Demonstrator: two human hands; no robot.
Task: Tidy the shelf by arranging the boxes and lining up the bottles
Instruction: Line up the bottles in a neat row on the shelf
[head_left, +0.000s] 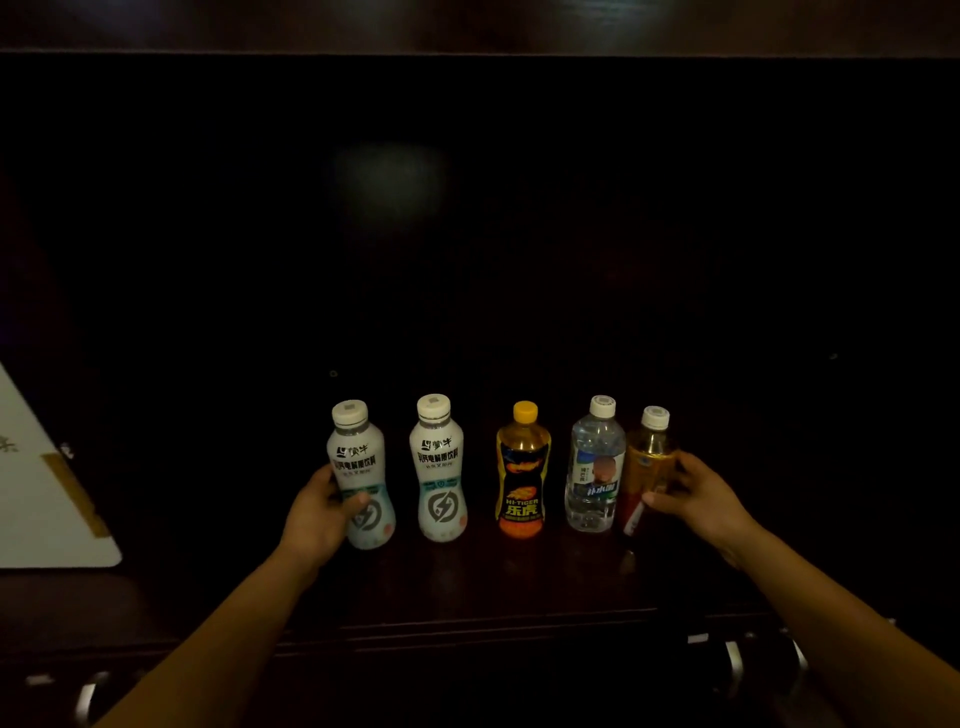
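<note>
Several bottles stand in a row on a dark wooden shelf (467, 582). At the left end is a white drink bottle (358, 457), tilted slightly, with my left hand (317, 514) wrapped around its lower half. Beside it stands a second white bottle (439, 467), then a yellow-capped orange bottle (522, 473) and a clear water bottle (595, 467). At the right end my right hand (696, 493) grips an amber tea bottle (649, 457) from its right side; it stands close against the water bottle.
A white box with a tan strip (41, 499) lies at the far left on the shelf. The shelf's back is very dark. Metal handles (737, 660) show below the front edge at both lower corners.
</note>
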